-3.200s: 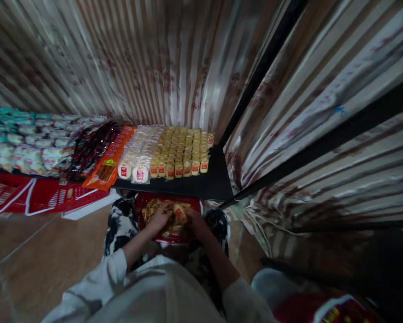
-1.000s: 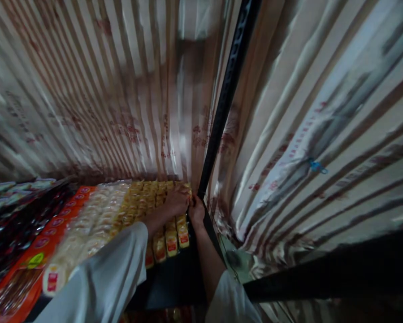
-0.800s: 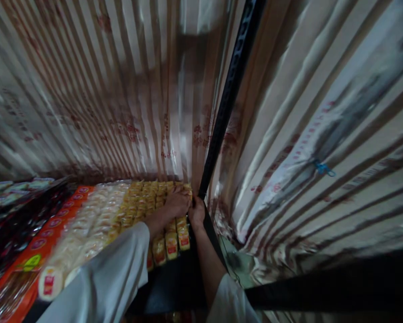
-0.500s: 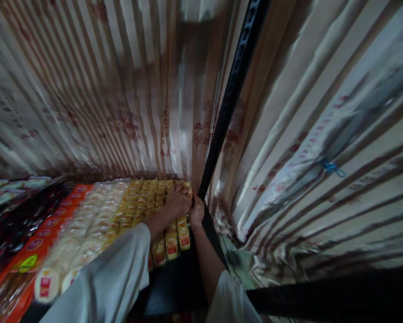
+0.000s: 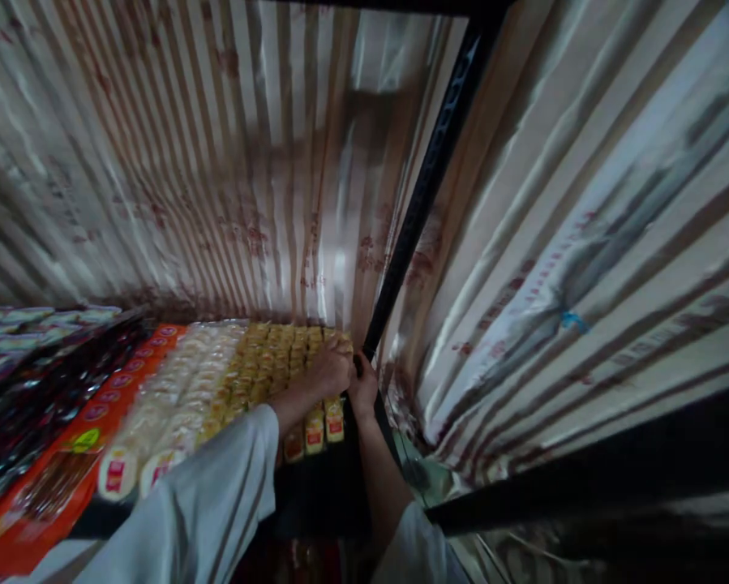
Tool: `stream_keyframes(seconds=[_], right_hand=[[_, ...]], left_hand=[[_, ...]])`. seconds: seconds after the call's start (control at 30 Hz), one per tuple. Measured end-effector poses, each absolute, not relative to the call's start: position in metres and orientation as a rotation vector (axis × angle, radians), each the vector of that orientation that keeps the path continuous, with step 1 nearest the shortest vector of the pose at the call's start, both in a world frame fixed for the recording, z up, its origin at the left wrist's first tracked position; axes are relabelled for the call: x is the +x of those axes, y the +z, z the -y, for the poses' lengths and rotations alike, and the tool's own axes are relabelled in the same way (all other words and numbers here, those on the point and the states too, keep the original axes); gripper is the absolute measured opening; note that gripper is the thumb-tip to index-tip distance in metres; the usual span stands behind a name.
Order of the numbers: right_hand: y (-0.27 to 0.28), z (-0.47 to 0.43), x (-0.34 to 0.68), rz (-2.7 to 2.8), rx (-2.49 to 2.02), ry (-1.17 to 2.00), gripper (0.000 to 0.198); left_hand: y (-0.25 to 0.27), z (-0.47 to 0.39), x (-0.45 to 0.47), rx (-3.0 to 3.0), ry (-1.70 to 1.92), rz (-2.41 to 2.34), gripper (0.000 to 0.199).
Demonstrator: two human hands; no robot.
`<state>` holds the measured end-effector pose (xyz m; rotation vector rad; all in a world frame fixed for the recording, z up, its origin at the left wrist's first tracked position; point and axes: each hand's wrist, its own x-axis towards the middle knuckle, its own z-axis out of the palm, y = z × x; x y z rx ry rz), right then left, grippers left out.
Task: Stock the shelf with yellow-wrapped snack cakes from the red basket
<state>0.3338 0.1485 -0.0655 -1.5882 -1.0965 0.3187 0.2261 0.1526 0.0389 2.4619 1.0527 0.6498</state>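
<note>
My left hand [image 5: 333,367] reaches over rows of small yellow wrapped snack packets [image 5: 267,357]. Its fingers are bent down and closed on a packet at the far right corner of the rows. Beside it, my right hand [image 5: 362,389] is at the shelf's right edge, close to the foot of the black slotted post [image 5: 409,211]. The fingers of that hand are curled inward, and what they hold, if anything, is hidden. Nearer me, the front packets [image 5: 335,419] of the right-hand columns show red labels.
Left of the yellow packets lie columns of round white wrapped pieces [image 5: 178,389], an orange strip of packaging [image 5: 139,377] and dark shiny packets [image 5: 66,389]. Striped plastic sheeting [image 5: 248,162] hangs behind and to the right. A black shelf bar [image 5: 583,462] crosses the lower right.
The view has shifted, so the shelf goods appear slightly further right and a top bar now shows. Both hands remain at the far right corner, close together.
</note>
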Motion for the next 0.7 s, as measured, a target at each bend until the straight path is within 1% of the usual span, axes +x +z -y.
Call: stream_keyframes(seconds=[0.1,0.2,0.37,0.47,0.53,0.7], right_hand=[[-0.049,-0.124,0.326,1.057,-1.548,0.356,0.047],[-0.037,-0.087,0.311,1.049,-1.420,0.405,0.046],[-0.035,0.002,0.267,1.080,-1.308,0.520,0.041],[-0.055,0.058,0.237,1.144,-1.321,0.647,0.039],[-0.078,0.089,0.219,1.166,-1.357,0.766,0.039],[-0.140,0.137,0.178,1.366,-1.495,1.037,0.031]], left_hand=[[0.045,-0.119,0.217,2.529,0.649,-1.022,0.031],[0.042,-0.074,0.201,2.451,0.724,-0.975,0.038],[0.016,0.017,0.162,2.332,0.931,-0.919,0.038],[-0.009,0.074,0.134,2.155,1.004,-1.019,0.036],[-0.027,0.107,0.113,2.044,0.977,-1.108,0.035],[-0.071,0.159,0.063,1.809,0.685,-1.295,0.031]])
